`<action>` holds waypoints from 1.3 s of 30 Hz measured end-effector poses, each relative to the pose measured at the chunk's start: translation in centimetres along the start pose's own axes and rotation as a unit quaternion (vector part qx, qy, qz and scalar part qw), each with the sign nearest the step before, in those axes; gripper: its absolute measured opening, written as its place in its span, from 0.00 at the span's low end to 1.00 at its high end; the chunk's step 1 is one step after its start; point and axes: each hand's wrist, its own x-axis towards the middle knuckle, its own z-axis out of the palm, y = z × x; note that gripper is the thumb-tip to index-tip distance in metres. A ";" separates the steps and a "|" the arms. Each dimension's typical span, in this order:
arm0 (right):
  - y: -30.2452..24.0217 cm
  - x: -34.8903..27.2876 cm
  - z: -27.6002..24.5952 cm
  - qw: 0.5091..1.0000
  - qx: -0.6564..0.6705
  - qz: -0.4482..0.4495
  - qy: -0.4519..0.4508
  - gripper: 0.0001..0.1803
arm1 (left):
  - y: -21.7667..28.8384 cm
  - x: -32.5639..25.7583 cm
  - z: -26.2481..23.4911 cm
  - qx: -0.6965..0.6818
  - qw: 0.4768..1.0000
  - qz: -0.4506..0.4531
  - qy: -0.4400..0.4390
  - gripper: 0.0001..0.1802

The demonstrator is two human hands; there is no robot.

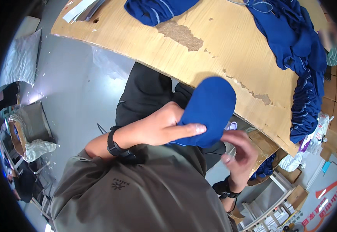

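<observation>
A plain dark-blue cap (214,102) is in front of me, its rounded brim toward the wooden table. My left hand (172,125) grips its left side, with the thumb laid flat on top and the other fingers hidden beneath. Beside the cap's lower right edge is my right hand (241,154), its fingers bent and apart; nothing shows between them. Whether a fingertip touches the cap I cannot tell.
The worn wooden table (145,40) has chipped patches. A curved row of nested blue caps (306,100) lies along its right side, with more blue fabric (153,11) at the far edge. Glasses (262,6) rest up there too. A cardboard box (263,149) stands beneath the table.
</observation>
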 end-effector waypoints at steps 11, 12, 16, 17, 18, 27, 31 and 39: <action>1.5 1.8 4.8 0.976 0.157 -0.016 0.148 0.15 | 0.3 -0.4 -0.2 0.142 0.988 0.033 -0.043 0.15; 1.2 2.2 4.8 0.978 0.116 -0.048 0.164 0.13 | 0.0 -0.4 -0.2 0.142 0.988 0.044 -0.036 0.16; 1.3 2.7 5.2 0.974 0.098 -0.117 0.166 0.11 | -0.6 0.0 -0.2 0.109 0.992 0.066 -0.027 0.22; 1.5 2.7 5.1 0.974 0.106 -0.113 0.165 0.13 | -0.2 0.2 -0.5 0.066 0.995 0.059 -0.049 0.23; 1.7 2.7 5.0 0.974 0.107 -0.110 0.165 0.13 | 0.1 0.4 -0.8 0.023 0.996 0.051 -0.071 0.24; 3.0 2.5 4.4 0.975 0.122 -0.094 0.162 0.13 | -1.2 -0.4 -1.9 -0.365 0.914 -0.164 -0.062 0.40; 3.5 2.5 4.4 0.974 0.123 -0.120 0.151 0.13 | -1.4 0.0 -2.1 -0.222 0.966 -0.131 -0.030 0.27; 2.0 2.2 4.2 0.969 0.042 -0.197 0.143 0.12 | -1.6 -0.2 -2.1 -0.250 0.962 -0.114 0.006 0.26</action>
